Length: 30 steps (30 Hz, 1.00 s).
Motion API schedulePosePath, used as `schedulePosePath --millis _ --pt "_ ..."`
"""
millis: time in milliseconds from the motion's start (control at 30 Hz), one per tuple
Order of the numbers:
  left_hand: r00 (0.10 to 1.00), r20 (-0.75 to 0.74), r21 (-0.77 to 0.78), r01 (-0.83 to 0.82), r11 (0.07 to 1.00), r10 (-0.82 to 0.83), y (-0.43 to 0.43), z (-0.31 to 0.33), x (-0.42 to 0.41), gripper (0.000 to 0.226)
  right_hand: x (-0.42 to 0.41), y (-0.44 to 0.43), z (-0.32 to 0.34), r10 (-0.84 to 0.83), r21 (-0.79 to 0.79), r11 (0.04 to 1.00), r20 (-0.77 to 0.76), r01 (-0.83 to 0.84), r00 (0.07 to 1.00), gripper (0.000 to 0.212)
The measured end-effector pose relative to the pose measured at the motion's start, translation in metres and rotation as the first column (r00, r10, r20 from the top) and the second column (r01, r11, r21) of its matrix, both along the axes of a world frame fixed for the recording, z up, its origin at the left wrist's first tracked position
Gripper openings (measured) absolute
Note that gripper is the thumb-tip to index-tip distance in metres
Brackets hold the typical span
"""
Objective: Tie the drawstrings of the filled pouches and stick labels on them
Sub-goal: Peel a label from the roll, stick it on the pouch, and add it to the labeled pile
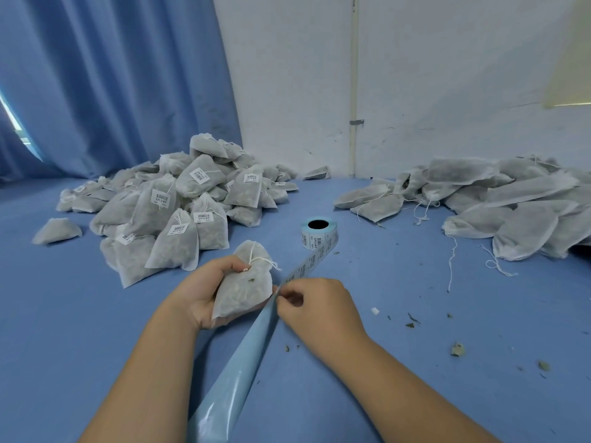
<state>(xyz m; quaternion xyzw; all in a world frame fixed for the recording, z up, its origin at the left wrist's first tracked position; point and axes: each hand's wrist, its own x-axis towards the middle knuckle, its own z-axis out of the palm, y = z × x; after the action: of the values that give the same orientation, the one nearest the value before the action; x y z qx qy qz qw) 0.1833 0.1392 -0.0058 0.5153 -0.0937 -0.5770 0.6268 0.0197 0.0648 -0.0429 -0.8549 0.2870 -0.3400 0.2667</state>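
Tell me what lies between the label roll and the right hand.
In the head view, the unrolled label strip runs from the roll to the right hand, which pinches it.

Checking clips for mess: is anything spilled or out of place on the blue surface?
Yes. Dried leaf bits lie scattered on the blue surface right of the right hand, likely spilled from pouches, plus a white scrap.

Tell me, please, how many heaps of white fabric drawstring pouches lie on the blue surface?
2: a labelled heap at left and an unlabelled heap at right. The left hand holds one separate pouch; others may be hidden underneath.
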Motion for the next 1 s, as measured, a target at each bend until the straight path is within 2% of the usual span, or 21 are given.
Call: schedulePosePath --millis 100,300,500,600,800,1000 --pt "1.000 0.003 -0.001 0.023 1.000 -0.023 -0.002 -0.001 0.001 0.025 -0.002 0.001 -0.001 0.045 0.011 0.999 -0.005 -0.044 0.999 0.021" --pt "0.998 0.033 -0.022 0.044 0.999 -0.044 -0.002 -0.001 0.001 0.024 -0.009 0.002 0.002 0.057 0.185 0.980 0.087 -0.073 0.995 0.019" --pt "0.980 0.180 -0.007 0.090 0.996 -0.087 0.000 0.001 -0.001 0.023 -0.010 0.000 0.003 0.071 0.217 0.972 0.082 -0.087 0.994 0.033" --pt "0.970 0.218 0.006 0.108 0.994 -0.107 0.002 0.002 -0.001 0.018 -0.010 0.000 0.002 0.094 0.263 0.958 0.095 -0.116 0.991 0.033" --pt "0.974 0.200 -0.029 0.117 0.993 -0.109 0.002 0.004 -0.002 0.019 -0.014 -0.005 0.006 0.158 0.421 0.883 0.154 -0.209 0.975 0.020" --pt "0.984 0.154 -0.051 0.102 0.993 -0.093 0.002 0.004 -0.002 0.024 -0.014 -0.007 0.008 0.179 0.445 0.866 0.149 -0.227 0.973 0.016"
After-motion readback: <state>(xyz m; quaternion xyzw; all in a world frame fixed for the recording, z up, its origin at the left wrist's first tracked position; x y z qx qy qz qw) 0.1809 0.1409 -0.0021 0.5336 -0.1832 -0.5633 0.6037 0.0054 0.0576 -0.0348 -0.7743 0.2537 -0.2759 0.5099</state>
